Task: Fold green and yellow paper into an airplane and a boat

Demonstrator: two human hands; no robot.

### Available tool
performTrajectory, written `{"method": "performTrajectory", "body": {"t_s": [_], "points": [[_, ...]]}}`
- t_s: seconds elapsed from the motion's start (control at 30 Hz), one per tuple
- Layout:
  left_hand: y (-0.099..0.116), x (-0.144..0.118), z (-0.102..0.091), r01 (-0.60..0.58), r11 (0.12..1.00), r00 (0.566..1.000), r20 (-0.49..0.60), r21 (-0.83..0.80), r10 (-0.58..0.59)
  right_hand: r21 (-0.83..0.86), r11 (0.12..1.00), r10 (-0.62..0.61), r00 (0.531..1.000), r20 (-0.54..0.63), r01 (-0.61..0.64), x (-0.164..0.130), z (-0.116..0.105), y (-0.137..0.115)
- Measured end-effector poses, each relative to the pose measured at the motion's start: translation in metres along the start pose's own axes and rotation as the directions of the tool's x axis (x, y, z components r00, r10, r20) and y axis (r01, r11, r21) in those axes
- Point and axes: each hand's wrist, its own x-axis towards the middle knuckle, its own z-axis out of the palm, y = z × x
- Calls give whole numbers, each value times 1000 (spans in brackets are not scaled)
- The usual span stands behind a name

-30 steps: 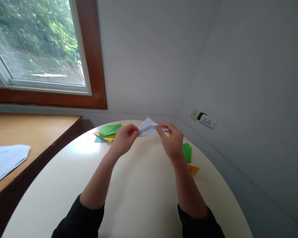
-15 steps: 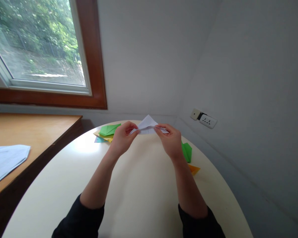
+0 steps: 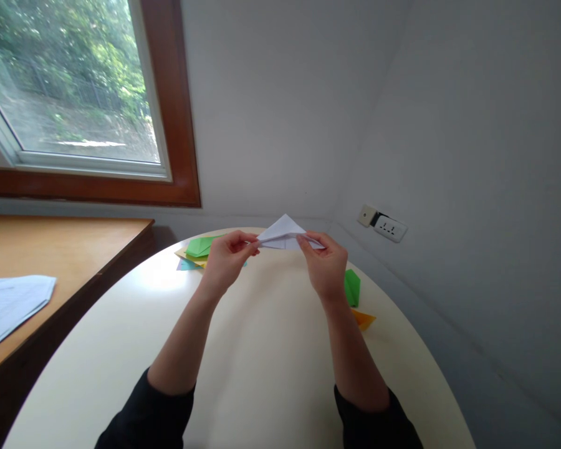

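Observation:
A folded sheet of white paper (image 3: 284, 232) with a pointed top is held up over the far part of the round table. My left hand (image 3: 230, 257) pinches its left corner between thumb and fingers. On the other side, my right hand (image 3: 325, 260) grips the paper, thumb on the near face and fingers behind. Behind my left hand lie a green folded paper (image 3: 199, 246) and yellow and light-blue papers (image 3: 187, 265). Another green folded paper (image 3: 353, 288) sits beside my right wrist, with an orange folded paper (image 3: 364, 320) nearer, partly hidden by the forearm.
The round cream table (image 3: 257, 362) fills the middle. To the left stands a wooden desk (image 3: 88, 240) with a stack of white papers (image 3: 16, 305). A window (image 3: 70, 87) is at upper left. A power socket (image 3: 390, 228) is on the right wall.
Both hands have moved slightly apart, the left one leftward to the paper's corner and the right one rightward. The white paper has shifted a little right and shows more of its front.

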Motion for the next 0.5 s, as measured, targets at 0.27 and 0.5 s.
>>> {"method": "performTrajectory", "body": {"t_s": [0.27, 0.5], "points": [[6, -1, 0, 39, 994, 999, -1, -101, -40, 14, 999, -31, 999, -13, 31, 0, 0, 1], [4, 0, -3, 111, 990, 994, 1, -83, -112, -8, 999, -49, 998, -45, 48, -3, 1, -3]]}}
